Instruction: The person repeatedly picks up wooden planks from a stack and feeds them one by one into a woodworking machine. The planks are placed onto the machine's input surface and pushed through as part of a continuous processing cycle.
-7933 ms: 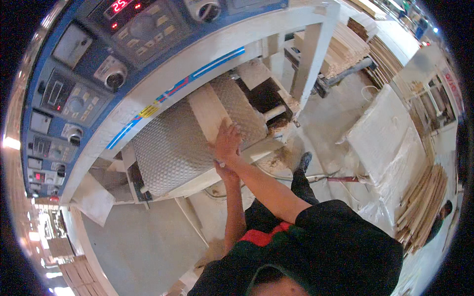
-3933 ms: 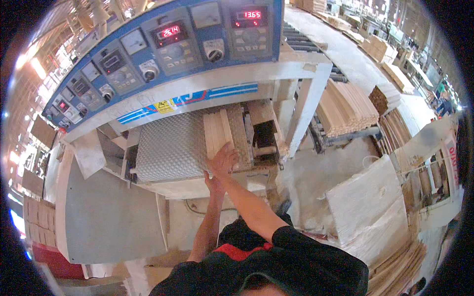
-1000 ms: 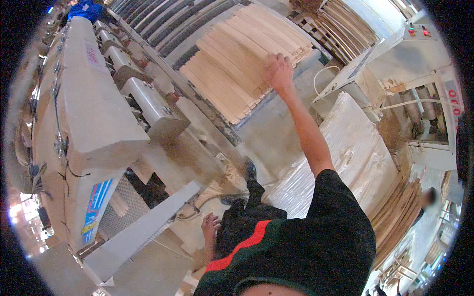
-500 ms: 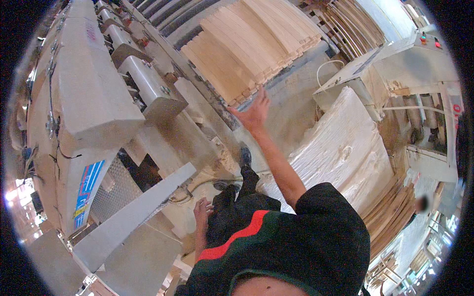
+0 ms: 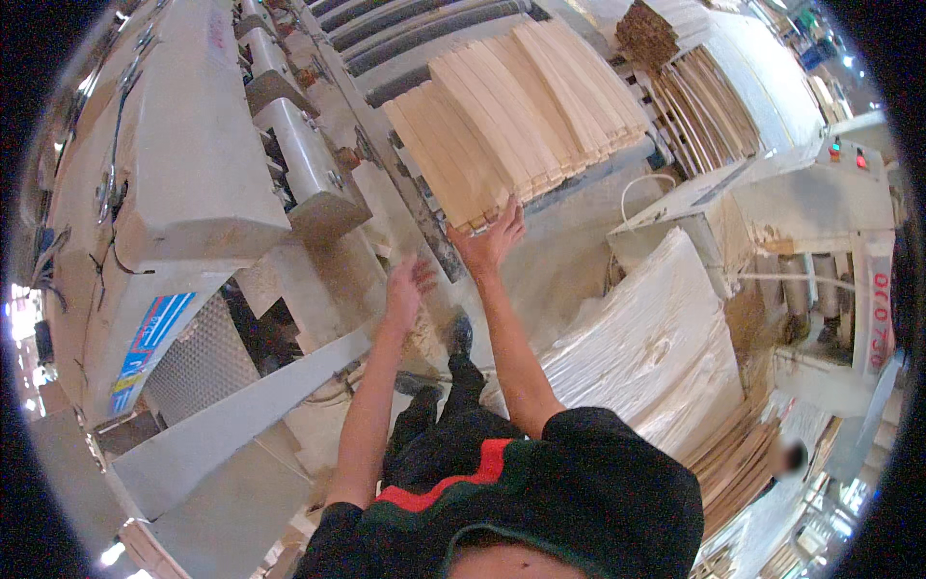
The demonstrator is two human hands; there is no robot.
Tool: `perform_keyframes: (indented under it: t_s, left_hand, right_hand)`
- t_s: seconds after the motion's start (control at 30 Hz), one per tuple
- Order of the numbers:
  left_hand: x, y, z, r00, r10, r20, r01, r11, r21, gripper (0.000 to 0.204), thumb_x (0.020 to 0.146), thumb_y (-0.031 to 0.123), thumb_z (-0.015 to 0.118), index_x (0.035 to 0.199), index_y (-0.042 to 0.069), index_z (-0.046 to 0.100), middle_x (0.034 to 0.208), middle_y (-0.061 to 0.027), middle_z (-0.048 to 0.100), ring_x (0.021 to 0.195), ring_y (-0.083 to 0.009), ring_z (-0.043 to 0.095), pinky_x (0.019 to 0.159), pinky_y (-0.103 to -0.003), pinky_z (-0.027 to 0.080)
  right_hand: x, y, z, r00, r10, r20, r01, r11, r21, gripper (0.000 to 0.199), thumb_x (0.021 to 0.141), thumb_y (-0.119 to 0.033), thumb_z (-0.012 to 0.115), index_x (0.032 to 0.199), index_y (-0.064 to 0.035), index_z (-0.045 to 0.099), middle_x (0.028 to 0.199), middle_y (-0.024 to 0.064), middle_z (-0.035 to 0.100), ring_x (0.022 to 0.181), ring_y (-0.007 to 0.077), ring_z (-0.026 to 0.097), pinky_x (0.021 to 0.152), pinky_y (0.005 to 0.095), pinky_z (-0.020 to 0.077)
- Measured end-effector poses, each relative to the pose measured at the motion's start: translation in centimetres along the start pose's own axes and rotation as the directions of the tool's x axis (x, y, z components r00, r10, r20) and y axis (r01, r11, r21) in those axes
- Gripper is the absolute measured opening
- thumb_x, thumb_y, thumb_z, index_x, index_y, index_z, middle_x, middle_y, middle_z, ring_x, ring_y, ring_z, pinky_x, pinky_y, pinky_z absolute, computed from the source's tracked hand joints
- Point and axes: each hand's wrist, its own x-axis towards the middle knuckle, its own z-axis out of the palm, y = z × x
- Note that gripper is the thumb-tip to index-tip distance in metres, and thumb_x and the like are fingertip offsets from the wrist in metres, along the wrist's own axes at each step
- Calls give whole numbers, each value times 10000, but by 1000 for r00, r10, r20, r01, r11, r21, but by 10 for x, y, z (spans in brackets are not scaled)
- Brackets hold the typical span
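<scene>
A stack of pale wooden boards, laid side by side in layers, lies on the rollers ahead of me. At its near end is my right hand, thumb and fingers spread across the board ends. Whether the fingertips press on the wood I cannot tell. My left hand is in the air, lower and to the left, its slightly blurred fingers apart and nothing in them.
A long beige machine with metal covers runs along the left. Dark rollers extend beyond the boards. At right stand a film-wrapped stack and a control cabinet with buttons. More wooden strips lie at far right.
My left hand has risen from beside my leg and moved forward toward the boards. My right hand stays at the board ends, its fingers now nearer to them. The view has shifted.
</scene>
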Motion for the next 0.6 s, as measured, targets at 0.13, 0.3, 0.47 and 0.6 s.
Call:
perform_keyframes:
  t_s: [0.13,0.3,0.47,0.6]
  left_hand:
    - [67,39,52,991,137,-7,-137,986,-91,364,885,334,551,1114,51,557,1054,-64,602,896,-180,584,784,-328,473]
    - [78,22,73,944,294,-147,-211,885,416,357,860,263,567,1122,22,598,912,-60,660,812,-169,616,746,-297,475]
    - [93,13,35,873,485,-59,-345,698,627,407,828,240,602,1180,36,597,857,-72,681,721,-141,607,678,-290,481]
    - [71,31,62,952,305,-8,-244,778,579,404,873,296,569,1202,63,590,882,-72,679,694,-99,587,655,-281,496]
  right_hand:
    - [-5,-11,-7,999,2,48,-1,1000,-27,1190,460,-358,862,1379,-12,190,1312,301,319,1208,433,305,998,535,243]
    - [-21,-5,-19,990,108,85,-97,988,-124,1228,423,-453,864,1369,-11,216,1315,293,317,1182,436,321,983,549,251]
    - [-16,-30,-22,974,98,204,-32,953,-302,1201,461,-557,805,1377,-27,239,1355,304,274,1227,462,289,1017,578,211]
    - [2,-27,-17,963,-18,269,135,895,-424,1180,509,-646,734,1402,-55,239,1374,351,239,1259,492,273,1034,616,182]
